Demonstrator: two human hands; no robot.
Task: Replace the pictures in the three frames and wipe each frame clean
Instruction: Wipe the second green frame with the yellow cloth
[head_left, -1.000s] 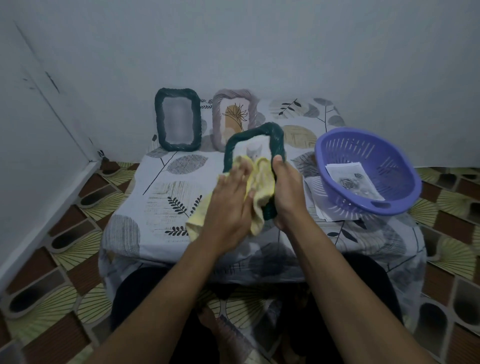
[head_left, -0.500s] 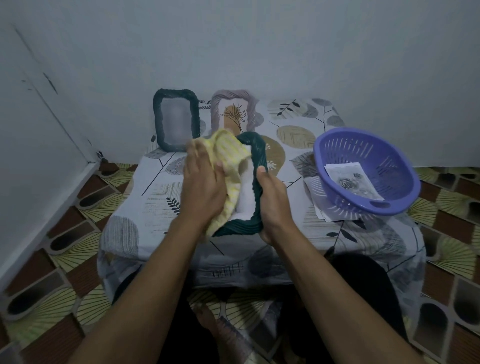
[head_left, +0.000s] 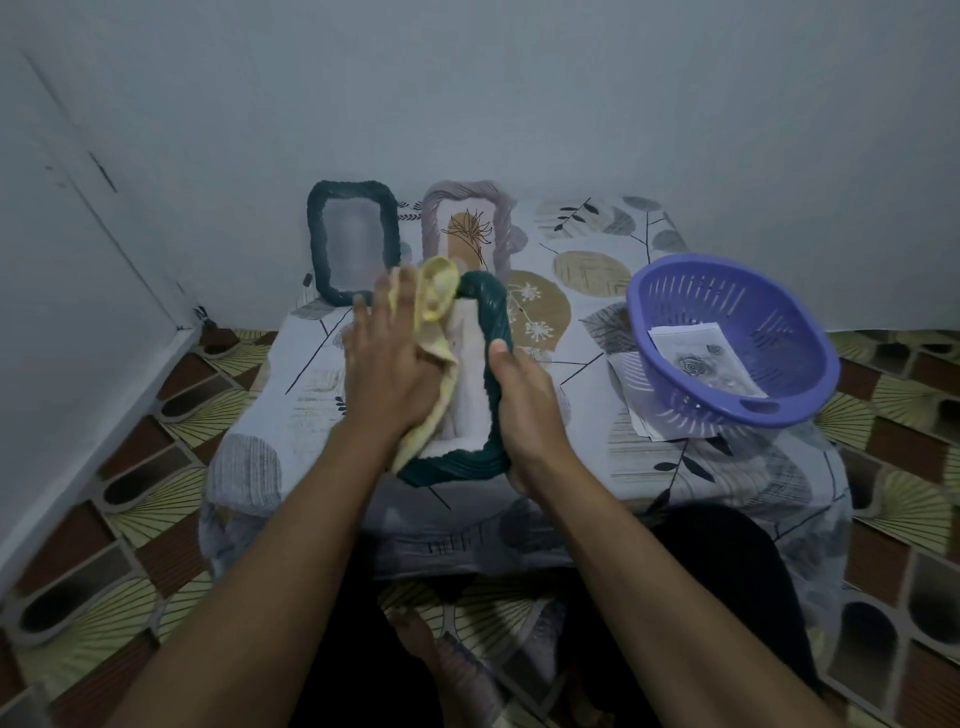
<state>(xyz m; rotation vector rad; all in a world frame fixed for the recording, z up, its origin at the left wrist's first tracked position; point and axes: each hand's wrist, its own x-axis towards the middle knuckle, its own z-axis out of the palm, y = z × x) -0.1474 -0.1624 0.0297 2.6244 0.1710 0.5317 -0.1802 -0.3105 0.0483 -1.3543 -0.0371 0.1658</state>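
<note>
- Three frames show in my head view, all on the cloth-covered table (head_left: 597, 234). A green frame (head_left: 496, 322) is between the hands near the front edge. A second green frame (head_left: 317, 244) and a mauve frame (head_left: 501, 218) stand side by side at the back, against the wall (head_left: 519, 104).
- The left hand (head_left: 387, 364) is palm down, fingers straight and spread, pressing a yellow cloth (head_left: 436, 312) onto the left part of the green frame. The cloth bunches up beside the fingertips at the frame's top-left corner and trails out under the wrist.
- The right hand (head_left: 524, 410) grips the frame's right side. The thumb lies along the top of the rim, and the other fingers wrap under it, out of my sight.
- Between the hands I see a pale strip (head_left: 470, 364) of the frame's inside. I cannot make out a picture there, nor tell whether the frame lies flat or is tipped up.
- The second green frame's inside looks grey and blurred; the mauve frame shows a plant drawing.
- To the right, well apart from the frames, a purple basket (head_left: 779, 410) sits on paper sheets (head_left: 631, 415). A printed picture (head_left: 701, 358) with a rose lies inside it.
- Patterned tiles (head_left: 156, 509) cover the floor around the table.
</note>
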